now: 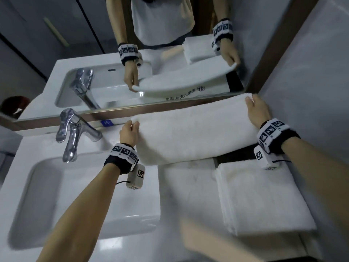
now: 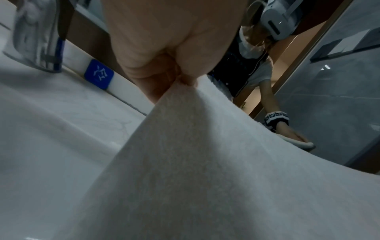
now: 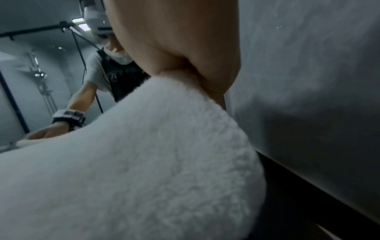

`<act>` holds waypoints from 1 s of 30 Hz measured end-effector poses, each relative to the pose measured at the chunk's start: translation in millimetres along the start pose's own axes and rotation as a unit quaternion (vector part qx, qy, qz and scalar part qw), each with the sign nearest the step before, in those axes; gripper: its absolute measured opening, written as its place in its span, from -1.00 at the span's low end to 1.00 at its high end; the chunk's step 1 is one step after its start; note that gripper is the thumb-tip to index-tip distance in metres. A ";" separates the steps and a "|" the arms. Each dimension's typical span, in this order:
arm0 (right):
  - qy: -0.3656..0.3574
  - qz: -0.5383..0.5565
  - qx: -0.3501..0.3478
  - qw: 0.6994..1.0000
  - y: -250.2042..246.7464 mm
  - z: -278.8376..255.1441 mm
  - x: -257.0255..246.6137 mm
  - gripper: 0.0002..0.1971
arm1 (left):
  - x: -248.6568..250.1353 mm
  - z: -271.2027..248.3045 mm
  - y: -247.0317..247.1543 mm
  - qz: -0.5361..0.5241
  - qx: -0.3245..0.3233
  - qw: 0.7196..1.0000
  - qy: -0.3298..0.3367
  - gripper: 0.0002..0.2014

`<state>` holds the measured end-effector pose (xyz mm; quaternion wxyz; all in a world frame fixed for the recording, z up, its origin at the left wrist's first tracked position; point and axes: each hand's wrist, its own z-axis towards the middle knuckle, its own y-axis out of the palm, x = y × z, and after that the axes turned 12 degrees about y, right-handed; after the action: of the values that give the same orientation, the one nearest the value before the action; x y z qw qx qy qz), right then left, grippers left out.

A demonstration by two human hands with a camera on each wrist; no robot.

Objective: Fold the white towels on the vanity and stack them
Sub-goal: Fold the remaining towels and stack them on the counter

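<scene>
A white towel (image 1: 192,129) hangs folded over between my two hands, lifted above the vanity top (image 1: 185,186) close to the mirror. My left hand (image 1: 130,132) pinches its left corner; the left wrist view shows the fingers (image 2: 185,78) closed on the towel (image 2: 195,170) edge. My right hand (image 1: 255,108) grips the right corner up by the side wall, and in the right wrist view the thumb (image 3: 216,73) presses over the fluffy towel (image 3: 144,162). A stack of folded white towels (image 1: 264,197) lies on the vanity below my right wrist.
A white sink basin (image 1: 56,195) with a chrome tap (image 1: 73,135) lies left of the towels. The mirror (image 1: 132,63) stands right behind, the grey wall (image 1: 311,91) closes the right side. A blue sticker (image 1: 105,123) sits on the backsplash.
</scene>
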<state>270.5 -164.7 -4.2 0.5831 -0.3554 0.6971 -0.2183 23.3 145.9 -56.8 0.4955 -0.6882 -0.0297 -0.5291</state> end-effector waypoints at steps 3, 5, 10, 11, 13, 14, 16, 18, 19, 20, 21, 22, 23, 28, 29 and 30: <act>0.015 -0.049 0.004 0.999 10.2 13.2 -1.0 -0.63 | -5.2 12.0 9.0 0.011 -0.012 0.999 -0.033 -0.68; 0.026 -0.077 0.003 0.997 17.4 21.9 -0.4 -0.63 | -11.5 18.5 16.6 0.020 -0.028 0.998 -0.057 -0.70; 0.056 -0.109 -0.046 0.991 24.9 31.8 14.9 -0.60 | -22.7 24.7 31.9 0.052 -0.091 0.986 -0.126 -0.84; 0.065 -0.099 -0.051 0.992 24.1 31.6 19.3 -0.60 | -22.0 24.8 32.9 0.042 -0.082 0.986 -0.136 -0.85; 0.084 -0.078 -0.057 0.992 22.1 30.8 25.5 -0.59 | -18.9 26.1 32.4 0.006 -0.067 0.986 -0.152 -0.68; 0.090 -0.073 -0.069 0.991 21.2 30.4 26.9 -0.59 | -18.7 28.3 31.6 -0.008 -0.074 0.985 -0.155 -0.59; 0.099 -0.074 -0.110 0.986 19.3 29.9 23.9 -0.61 | -16.7 34.2 29.5 -0.003 -0.119 0.979 -0.163 -0.44; 0.117 -0.062 -0.154 0.979 17.0 29.4 18.0 -0.62 | -13.1 38.3 28.3 0.041 -0.180 0.969 -0.165 -0.52; 0.135 -0.054 -0.173 0.974 16.0 30.0 15.6 -0.52 | -10.2 38.5 28.1 0.052 -0.199 0.964 -0.168 -0.61; 0.156 -0.050 -0.191 0.968 14.7 30.3 13.3 -0.35 | -8.9 38.1 28.1 0.050 -0.204 0.963 -0.171 -0.65; 0.176 -0.050 -0.211 0.960 13.1 29.9 10.9 -0.22 | -8.1 36.9 27.7 0.037 -0.203 0.963 -0.174 -0.66; 0.187 -0.043 -0.233 0.953 12.3 30.0 10.1 -0.15 | -9.1 35.4 27.4 0.021 -0.196 0.965 -0.175 -0.66; 0.194 -0.028 -0.249 0.948 11.5 29.8 10.0 -0.16 | -11.0 34.0 26.5 0.002 -0.189 0.966 -0.178 -0.68; 0.195 0.035 -0.290 0.936 5.6 19.2 13.3 -0.46 | -16.3 19.6 20.1 -0.036 -0.173 0.968 -0.177 -0.75; 0.184 0.040 -0.298 0.936 5.0 16.4 13.4 -0.51 | -15.1 16.7 18.3 -0.042 -0.175 0.969 -0.171 -0.78; 0.167 0.045 -0.302 0.937 3.6 14.0 12.5 -0.55 | -15.2 15.2 16.6 -0.049 -0.174 0.971 -0.159 -0.80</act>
<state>282.3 -170.2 -18.1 0.3327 -0.4415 0.8329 -0.0271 36.6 155.7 -78.4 0.3304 -0.8371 -0.0490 -0.4332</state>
